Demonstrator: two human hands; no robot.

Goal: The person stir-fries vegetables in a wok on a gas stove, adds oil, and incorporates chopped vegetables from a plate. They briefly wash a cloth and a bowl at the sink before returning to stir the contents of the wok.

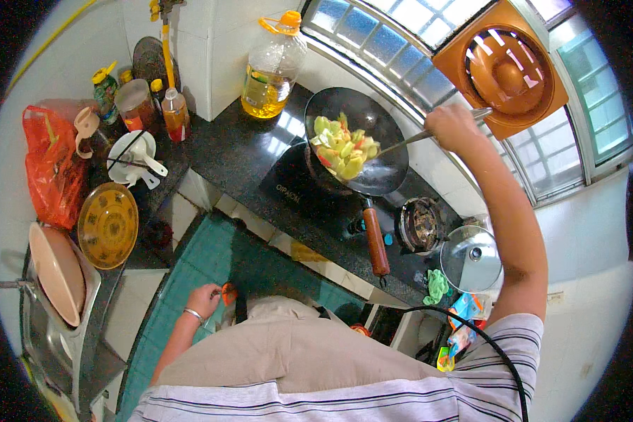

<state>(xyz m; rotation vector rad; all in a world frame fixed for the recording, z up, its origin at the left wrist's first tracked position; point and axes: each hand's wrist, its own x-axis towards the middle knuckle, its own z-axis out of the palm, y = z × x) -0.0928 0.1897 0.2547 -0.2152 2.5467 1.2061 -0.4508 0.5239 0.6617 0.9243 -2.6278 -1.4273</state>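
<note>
My right hand (pixel 453 126) is closed around the handle of a metal spatula (pixel 412 140), whose lower end reaches into a black wok (pixel 382 176). Sliced green vegetables with some red pieces (pixel 343 150) lie in the wok, mostly on its left side. The wok sits over the gas stove (pixel 300 184), its wooden handle (pixel 375 240) pointing towards me. Low at my left side hangs my left hand (pixel 204 300), fingers curled, away from the counter; whether it holds anything is unclear.
An oil jug (pixel 269 84) stands left of the wok. A bare burner (pixel 421 226), a glass lid (pixel 472 258) and a green cloth (pixel 435 287) are to the right. Further left are bottles, a white bowl (pixel 121 171), an amber plate (pixel 108 227) and a basin (pixel 58 274) at the sink.
</note>
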